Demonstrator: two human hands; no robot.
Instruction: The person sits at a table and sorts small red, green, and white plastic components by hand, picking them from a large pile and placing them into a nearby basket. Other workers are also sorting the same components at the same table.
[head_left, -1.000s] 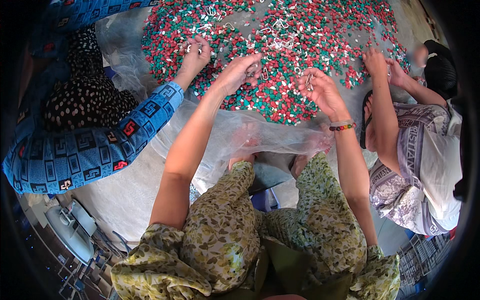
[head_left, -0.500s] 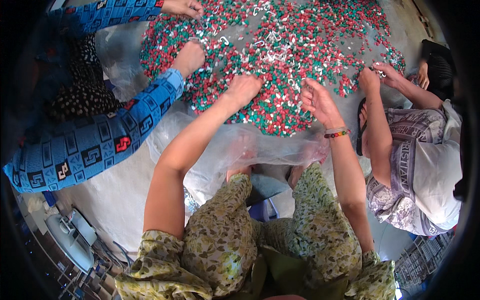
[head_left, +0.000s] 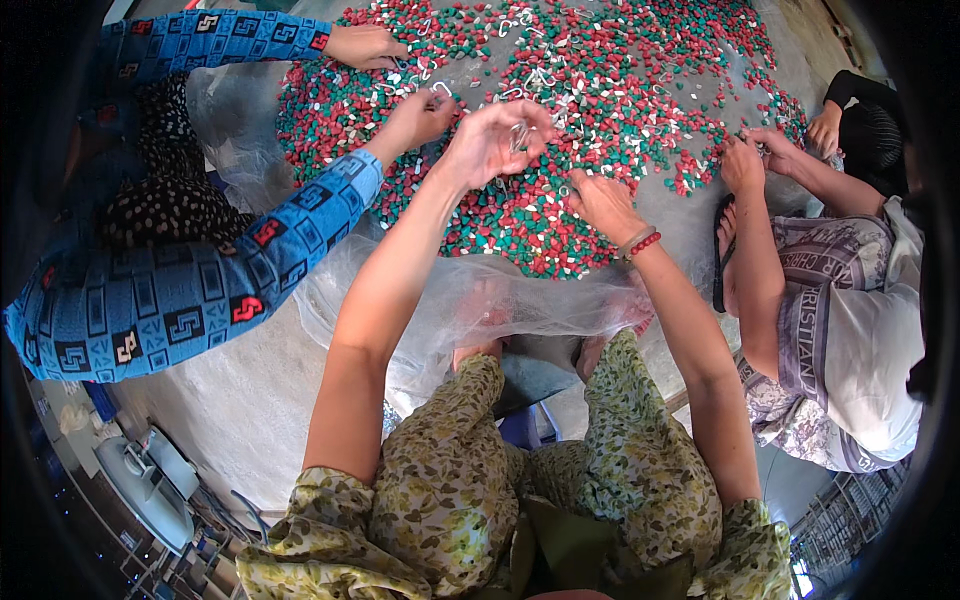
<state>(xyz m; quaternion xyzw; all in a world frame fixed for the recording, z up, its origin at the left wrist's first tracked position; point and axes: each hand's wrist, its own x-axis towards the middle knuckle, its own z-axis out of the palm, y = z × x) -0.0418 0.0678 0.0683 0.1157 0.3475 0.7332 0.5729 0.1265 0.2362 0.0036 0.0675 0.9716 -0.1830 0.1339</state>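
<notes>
A broad spread of small red, green and white pieces point(head_left: 540, 225) lies in front of me, with thin white hook-shaped pieces point(head_left: 541, 77) scattered among them. My left hand point(head_left: 490, 145) is raised over the near part of the pile, palm turned up and fingers curled round a small pale, clear-looking hook-shaped piece point(head_left: 518, 137). To its right, my right hand point(head_left: 607, 210) is low over the pieces, back of the hand up. Its fingertips are pressed together at the pile, and what they hold, if anything, is hidden.
A clear plastic sheet point(head_left: 450, 290) lies under the pile's near edge. At left, a co-worker's patterned blue sleeve point(head_left: 190, 290) reaches in, with a hand point(head_left: 420, 118) over the pieces. Another person's hands point(head_left: 745, 160) work at right. A person in black point(head_left: 870, 120) sits beyond.
My left hand has lifted from the pile and turned palm up. My right hand has turned over and moved slightly left and down onto the pieces. The left co-worker's near hand has shifted right.
</notes>
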